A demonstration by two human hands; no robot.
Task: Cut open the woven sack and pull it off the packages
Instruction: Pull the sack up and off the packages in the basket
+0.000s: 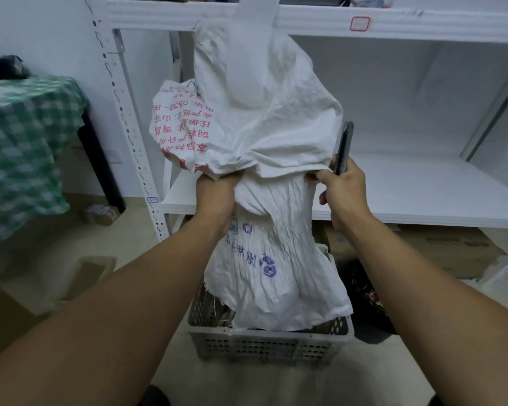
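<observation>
A white woven sack [279,253] with red and blue print hangs bunched in front of me, its lower end inside a grey perforated plastic crate [264,344]. My left hand [217,191] is clenched on the gathered fabric at the middle of the sack. My right hand [342,186] pinches the sack's fabric at the right and also holds a dark cutter [344,148], which points upward. The sack's upper part is crumpled and flops over above both hands. Packages under the sack are hidden, apart from some dark shapes in the crate.
A white metal shelving unit [393,197] stands right behind the sack. A table with a green checked cloth [21,142] is at the left. Cardboard boxes [440,244] sit under the shelf at the right, and another carton [0,312] lies on the floor at the left.
</observation>
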